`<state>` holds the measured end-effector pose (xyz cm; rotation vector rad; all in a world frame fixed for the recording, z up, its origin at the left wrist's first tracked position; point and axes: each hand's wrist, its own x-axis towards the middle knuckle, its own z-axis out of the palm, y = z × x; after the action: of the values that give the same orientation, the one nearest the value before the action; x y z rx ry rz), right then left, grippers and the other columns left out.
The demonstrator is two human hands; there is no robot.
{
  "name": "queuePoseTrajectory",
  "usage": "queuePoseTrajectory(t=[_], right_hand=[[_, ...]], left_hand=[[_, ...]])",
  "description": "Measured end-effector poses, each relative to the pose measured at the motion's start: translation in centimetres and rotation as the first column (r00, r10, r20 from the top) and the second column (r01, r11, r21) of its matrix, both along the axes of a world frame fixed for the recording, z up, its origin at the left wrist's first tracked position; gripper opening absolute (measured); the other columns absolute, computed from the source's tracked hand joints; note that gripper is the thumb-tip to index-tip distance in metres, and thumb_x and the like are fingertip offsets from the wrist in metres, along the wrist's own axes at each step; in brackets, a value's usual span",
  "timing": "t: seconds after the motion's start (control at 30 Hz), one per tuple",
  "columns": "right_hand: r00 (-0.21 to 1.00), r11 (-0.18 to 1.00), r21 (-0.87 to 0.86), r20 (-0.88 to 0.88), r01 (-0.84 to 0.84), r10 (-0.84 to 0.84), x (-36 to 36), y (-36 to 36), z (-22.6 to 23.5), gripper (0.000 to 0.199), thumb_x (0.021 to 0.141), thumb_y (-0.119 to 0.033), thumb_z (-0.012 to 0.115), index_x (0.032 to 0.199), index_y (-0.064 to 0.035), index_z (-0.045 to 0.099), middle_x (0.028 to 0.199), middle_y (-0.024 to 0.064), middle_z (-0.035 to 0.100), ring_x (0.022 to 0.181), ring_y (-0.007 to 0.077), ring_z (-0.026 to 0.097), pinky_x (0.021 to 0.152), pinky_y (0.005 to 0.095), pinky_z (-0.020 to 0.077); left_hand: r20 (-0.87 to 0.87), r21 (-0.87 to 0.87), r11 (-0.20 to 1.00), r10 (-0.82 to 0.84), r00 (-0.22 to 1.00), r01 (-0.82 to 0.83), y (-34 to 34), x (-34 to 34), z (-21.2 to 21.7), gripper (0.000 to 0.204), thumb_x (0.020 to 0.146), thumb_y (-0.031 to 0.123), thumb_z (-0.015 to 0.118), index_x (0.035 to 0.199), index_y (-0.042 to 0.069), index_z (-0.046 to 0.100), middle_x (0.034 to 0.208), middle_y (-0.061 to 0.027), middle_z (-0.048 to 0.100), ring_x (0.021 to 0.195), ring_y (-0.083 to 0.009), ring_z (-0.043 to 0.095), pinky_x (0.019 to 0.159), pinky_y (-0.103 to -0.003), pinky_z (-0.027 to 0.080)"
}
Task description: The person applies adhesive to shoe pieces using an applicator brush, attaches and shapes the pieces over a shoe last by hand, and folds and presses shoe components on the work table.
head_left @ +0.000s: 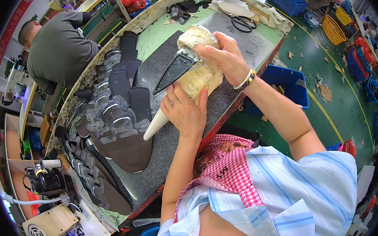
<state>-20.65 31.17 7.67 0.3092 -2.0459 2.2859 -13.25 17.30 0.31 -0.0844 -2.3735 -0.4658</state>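
Both hands hold a lumpy cream-coloured object (206,78) above the dark table top. Its surface is rough and stained; I cannot make out its kind. My right hand (229,57) grips its upper end, thumb across the front. Lower down, the fingers of my left hand (185,109) curl around it, with a ring on one finger. Against its left side lies a black, pointed, cross-hatched piece (174,74), touched at its lower edge by left fingertips. A smooth white tapered tip (155,125) sticks out below my left hand, pointing toward overlapping dark cut pieces (121,108).
More dark pieces (97,179) lie at the near left. Black-handled scissors (243,24) and pale cut pieces (237,8) sit at the table's far end. A blue crate (285,83) stands on the floor at right. Another person (63,48) sits at far left.
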Motion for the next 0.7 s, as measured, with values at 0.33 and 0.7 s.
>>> queuePoseTrajectory(t=[0.33,0.7], right_hand=[[0.961,0.959,-0.088,-0.08,-0.27,0.263,-0.5,2.9,-0.3,0.049,0.089,-0.016,0.067,0.13,0.0017,0.049,0.12,0.0066,0.059,0.112,0.0119,0.054,0.098,0.029,0.0428],[0.991,0.979,-0.162,0.03,-0.126,0.133,0.5,2.6,-0.5,0.036,0.083,-0.02,0.076,0.109,0.0008,0.06,0.099,0.0027,0.063,0.088,0.0071,0.058,0.078,0.0237,0.0482]], left_hand=[[-0.101,-0.137,0.986,0.083,0.991,-0.096,1.3,0.3,-0.2,0.069,0.08,0.052,0.07,0.113,-0.006,0.051,0.102,-0.0184,0.054,0.097,-0.0347,0.052,0.089,-0.048,0.038],[-0.121,-0.075,0.997,-0.01,0.993,0.001,1.7,0.2,-0.9,0.071,0.085,0.048,0.068,0.131,-0.002,0.046,0.11,-0.0203,0.051,0.093,-0.0357,0.049,0.088,-0.047,0.037]])
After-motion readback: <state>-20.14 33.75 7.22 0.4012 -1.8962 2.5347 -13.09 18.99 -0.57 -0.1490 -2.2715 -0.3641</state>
